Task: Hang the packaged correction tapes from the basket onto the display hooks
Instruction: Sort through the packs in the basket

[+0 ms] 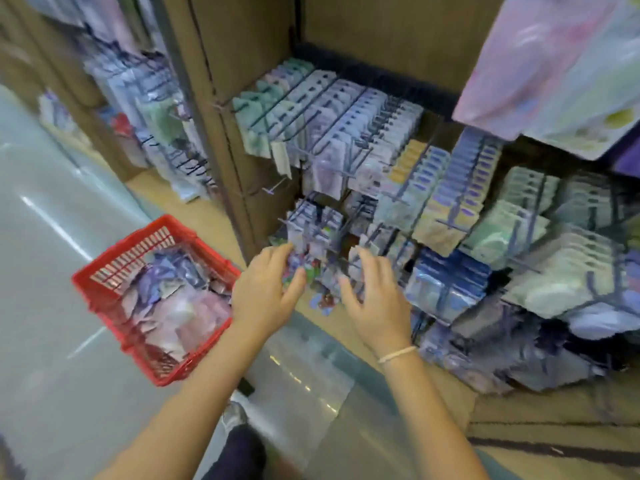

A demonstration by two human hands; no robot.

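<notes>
While we look down from the head camera, blur softens every small detail.
Display: we see a brown wooden display shelf [239, 46] filling the right side, its dark wire display hooks [332, 109] crowded with rows of hanging packets.
Floor: we stand on a pale glossy floor [41, 271] at the left.
Basket: a red slotted plastic basket [104, 289] sits on that floor, left of our arms, with loose packaged correction tapes [173, 306] piled inside.
Left hand: our left hand [263, 292] curls its fingers round a colourful packet [294, 271] at the lowest hooks.
Right hand: our right hand [377, 299] has fingers spread, touching hanging packets just beside; we cannot tell whether it grips.
Wrist: a thin white bracelet [396, 354] circles our right wrist.
</notes>
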